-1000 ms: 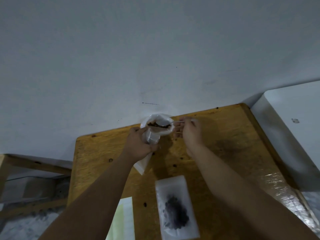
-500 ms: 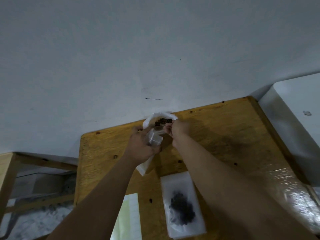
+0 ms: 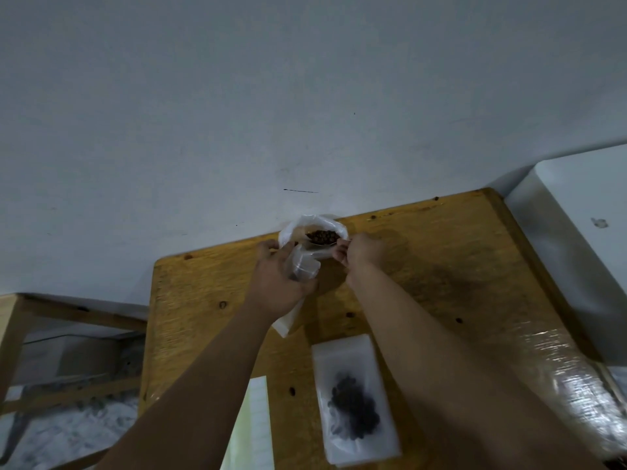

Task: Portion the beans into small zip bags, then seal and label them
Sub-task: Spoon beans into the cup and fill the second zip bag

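Note:
My left hand (image 3: 276, 283) grips a clear small zip bag (image 3: 303, 266) at the back of the wooden table (image 3: 441, 266); the bag's lower end hangs below my palm. Behind it stands a white plastic bag (image 3: 298, 225) with its mouth open. My right hand (image 3: 361, 252) pinches the handle of what looks like a small metal spoon (image 3: 320, 244). The spoon is heaped with brown beans (image 3: 322, 236) and sits at the mouth of the bags. A flat zip bag with dark beans inside (image 3: 354, 398) lies on the table between my forearms.
A pale green and white sheet (image 3: 254, 425) lies at the table's near edge under my left arm. A white box (image 3: 576, 249) stands against the table's right side. A wooden frame (image 3: 20, 320) stands at the left. The wall runs close behind the table.
My right hand closed and drew in to the bag's mouth, and a heap of beans now shows there on the spoon. My left hand kept its hold on the small bag.

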